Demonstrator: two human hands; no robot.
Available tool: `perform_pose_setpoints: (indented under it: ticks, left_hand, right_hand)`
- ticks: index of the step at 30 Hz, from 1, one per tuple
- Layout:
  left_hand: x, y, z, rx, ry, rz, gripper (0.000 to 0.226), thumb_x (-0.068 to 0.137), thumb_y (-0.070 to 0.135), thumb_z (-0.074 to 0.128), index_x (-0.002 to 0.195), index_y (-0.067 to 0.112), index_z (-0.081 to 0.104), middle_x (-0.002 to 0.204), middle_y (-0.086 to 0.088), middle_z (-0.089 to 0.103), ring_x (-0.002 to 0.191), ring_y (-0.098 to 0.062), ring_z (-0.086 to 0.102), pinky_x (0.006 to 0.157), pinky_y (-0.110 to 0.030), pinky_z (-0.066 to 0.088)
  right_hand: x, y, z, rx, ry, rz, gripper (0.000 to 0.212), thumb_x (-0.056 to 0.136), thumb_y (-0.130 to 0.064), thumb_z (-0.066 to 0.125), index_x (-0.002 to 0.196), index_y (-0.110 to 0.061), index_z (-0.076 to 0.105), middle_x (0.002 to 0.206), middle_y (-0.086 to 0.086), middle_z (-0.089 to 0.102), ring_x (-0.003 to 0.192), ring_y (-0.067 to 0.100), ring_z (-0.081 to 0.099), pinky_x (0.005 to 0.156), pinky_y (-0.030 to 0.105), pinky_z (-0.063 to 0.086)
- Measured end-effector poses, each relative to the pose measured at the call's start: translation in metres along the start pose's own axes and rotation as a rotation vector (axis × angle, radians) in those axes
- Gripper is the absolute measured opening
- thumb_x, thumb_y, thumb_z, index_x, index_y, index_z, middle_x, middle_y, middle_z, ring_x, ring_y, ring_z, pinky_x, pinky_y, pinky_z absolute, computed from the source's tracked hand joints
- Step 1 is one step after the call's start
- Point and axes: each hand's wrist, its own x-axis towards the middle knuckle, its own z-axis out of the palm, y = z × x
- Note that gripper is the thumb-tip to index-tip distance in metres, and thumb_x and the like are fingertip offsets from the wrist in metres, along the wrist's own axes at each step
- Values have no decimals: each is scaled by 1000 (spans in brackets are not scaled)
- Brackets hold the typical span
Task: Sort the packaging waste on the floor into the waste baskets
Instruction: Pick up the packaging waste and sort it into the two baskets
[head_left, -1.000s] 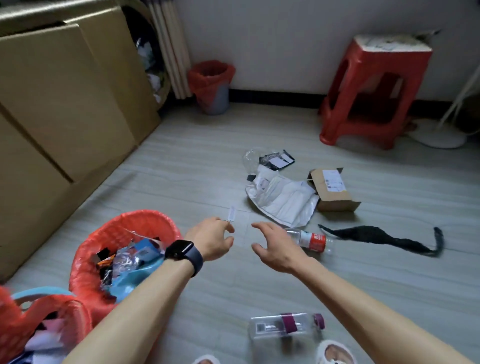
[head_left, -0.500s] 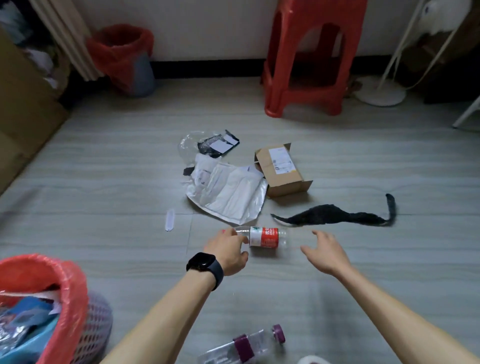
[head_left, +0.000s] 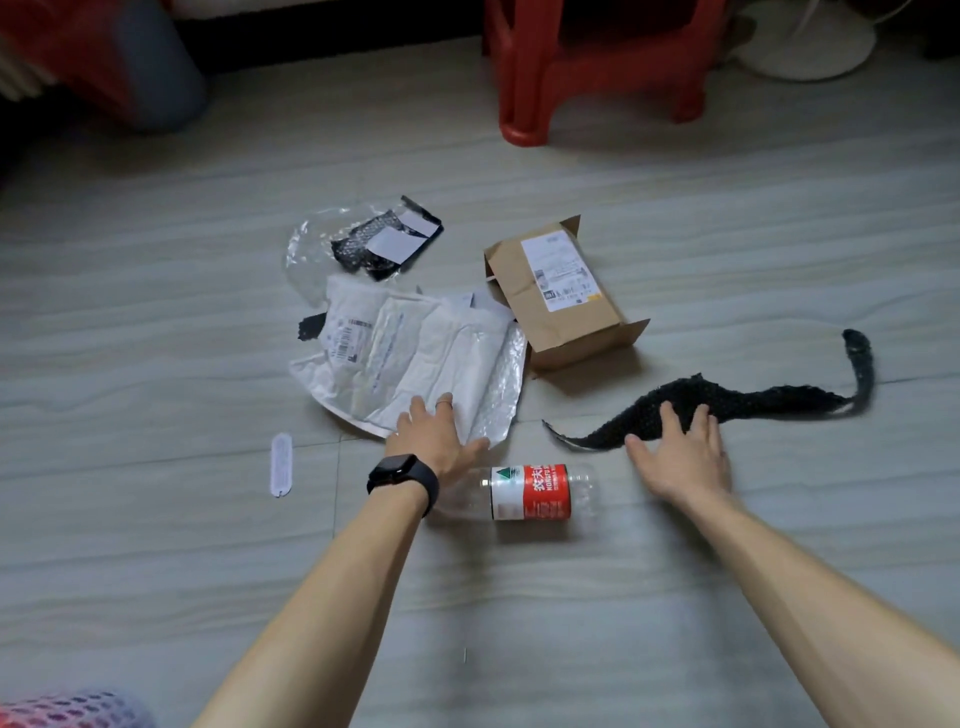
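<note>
Packaging waste lies spread on the grey floor. My left hand (head_left: 434, 439), with a watch on the wrist, lies flat with straight fingers on the near edge of a white bubble mailer (head_left: 410, 358). My right hand (head_left: 680, 449) reaches with spread fingers onto a long black strip of bubble wrap (head_left: 737, 402). Between my wrists lies a clear plastic bottle (head_left: 530, 491) with a red label, on its side. A brown cardboard box (head_left: 558, 299) sits behind the mailer. A clear bag with black wrap (head_left: 374, 241) lies further back.
A small white paper strip (head_left: 280, 464) lies on the floor to the left. A red plastic stool (head_left: 597, 62) stands at the back. A red-lined bin (head_left: 130, 67) is at the far left back. A pink mesh basket's rim (head_left: 67, 709) shows at the bottom left corner.
I have leaned forward and down. My left hand moved from the bottle's neck up onto the white mailer. My right hand moved forward onto the black strip.
</note>
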Motion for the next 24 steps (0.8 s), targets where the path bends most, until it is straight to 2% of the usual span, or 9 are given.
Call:
perform_pose_setpoints:
  ticks: [3, 5, 7, 10, 13, 16, 18, 21, 24]
  left_hand:
    - [20, -2, 10, 13, -65, -50, 113, 72, 78, 60, 155, 26, 5, 159, -19, 14, 141, -39, 28, 110, -52, 35]
    - [24, -3, 16, 88, -61, -58, 115, 73, 73, 64, 155, 23, 2, 157, -22, 16, 138, -40, 32, 106, -51, 39]
    - [22, -4, 21, 176, 5, -20, 95, 83, 58, 63, 153, 20, 11, 146, -22, 36, 125, -40, 46, 93, -47, 45]
    - [14, -14, 21, 212, 83, 87, 54, 94, 27, 51, 142, 16, 30, 117, -17, 60, 103, -38, 60, 76, -40, 47]
    - [-9, -35, 10, 101, 110, 84, 31, 92, 19, 45, 123, 17, 46, 107, -15, 64, 95, -37, 62, 72, -39, 49]
    - [-46, -55, -12, -71, 260, 36, 20, 89, 25, 45, 107, 22, 54, 99, -8, 64, 90, -35, 61, 68, -36, 47]
    - [-68, -66, -30, -232, 370, 16, 8, 85, 27, 47, 85, 20, 51, 84, -3, 59, 80, -33, 56, 69, -36, 45]
    - [-111, -81, -74, -423, 482, -38, 22, 84, 28, 52, 70, 17, 42, 65, -3, 54, 67, -28, 51, 61, -35, 43]
    - [-164, -93, -120, -518, 569, -40, 34, 90, 26, 52, 63, 16, 35, 60, 0, 41, 59, -23, 39, 51, -34, 28]
  right_hand:
    - [-8, -4, 15, -14, 128, -105, 53, 98, -44, 51, 144, -19, 43, 159, 22, 25, 147, 37, 22, 117, 45, 28]
    - [-12, -4, 19, -47, 180, -176, 35, 96, -32, 58, 127, -17, 57, 147, 22, 43, 136, 40, 39, 108, 46, 38]
    - [-14, -3, 17, -110, 220, -234, 21, 92, -21, 59, 112, -14, 61, 130, 19, 55, 117, 40, 52, 93, 45, 47]
    - [-22, -5, 8, -218, 179, -261, 8, 92, -12, 51, 100, -12, 51, 109, 14, 60, 99, 37, 57, 75, 41, 47]
    - [-31, -13, -2, -104, 125, -180, 5, 98, -12, 41, 100, -12, 37, 100, 24, 65, 91, 43, 61, 65, 39, 38]
    - [-51, -26, -19, 215, 125, -61, 17, 103, -19, 37, 110, -3, 40, 104, 36, 61, 98, 50, 58, 71, 43, 37]
    - [-72, -36, -29, 315, 171, -58, 15, 102, -14, 38, 111, -3, 41, 104, 36, 61, 98, 50, 58, 72, 44, 37]
    - [-116, -62, -51, 458, 242, -158, 26, 93, -3, 39, 118, -8, 46, 106, 29, 62, 98, 45, 57, 74, 42, 35]
    - [-163, -93, -77, 613, 228, -263, 30, 93, -6, 41, 121, -13, 50, 107, 25, 64, 99, 44, 57, 78, 42, 39]
